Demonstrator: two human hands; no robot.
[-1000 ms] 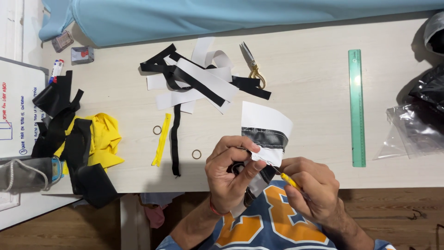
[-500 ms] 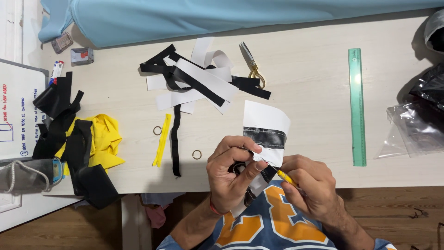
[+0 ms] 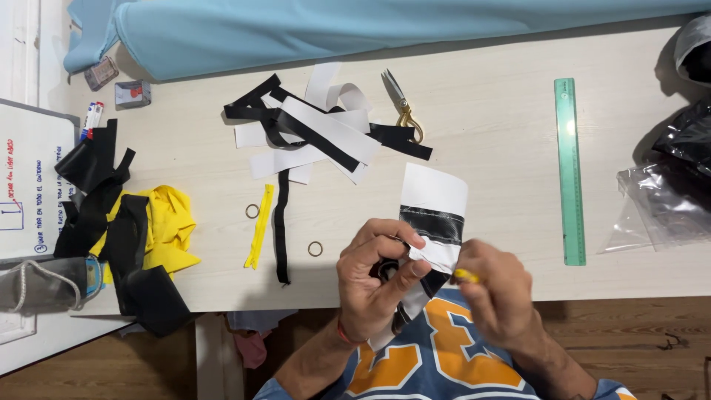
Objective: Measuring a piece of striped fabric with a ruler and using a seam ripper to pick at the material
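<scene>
At the near edge of the pale surface (image 3: 503,148), the left hand (image 3: 374,285) pinches a white and black fabric strip (image 3: 433,215) between thumb and curled fingers (image 3: 385,231), the strip's white end rising away from the hand over the surface. The right hand (image 3: 500,292), touching the strip's lower white part, has its fingers closed on a small yellow piece (image 3: 466,275). Gold-handled scissors (image 3: 401,107), a green ruler (image 3: 569,170) and a yellow zipper (image 3: 259,226) lie well apart from both hands.
</scene>
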